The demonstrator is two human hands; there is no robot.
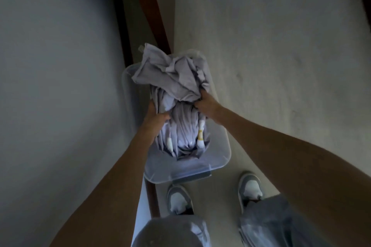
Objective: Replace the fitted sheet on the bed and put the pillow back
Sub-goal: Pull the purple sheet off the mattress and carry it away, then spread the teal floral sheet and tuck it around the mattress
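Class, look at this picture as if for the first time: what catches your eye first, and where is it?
The crumpled grey sheet at centre, gripped from both sides by the left hand and right hand. Under it a clear plastic bin stands on the pale floor, just ahead of two grey shoes.

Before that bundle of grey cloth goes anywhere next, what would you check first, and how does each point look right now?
1. Left hand grips the grey sheet bundle: ok.
2. Right hand grips it from the other side: ok.
3. Bundle sits over the clear plastic bin, not the floor: ok.
4. All loose cloth gathered: not ok, a flap spills over the bin's far rim.
5. Shoes stand apart from the bin: ok.
6. Whether this sheet is clean or used: cannot tell.
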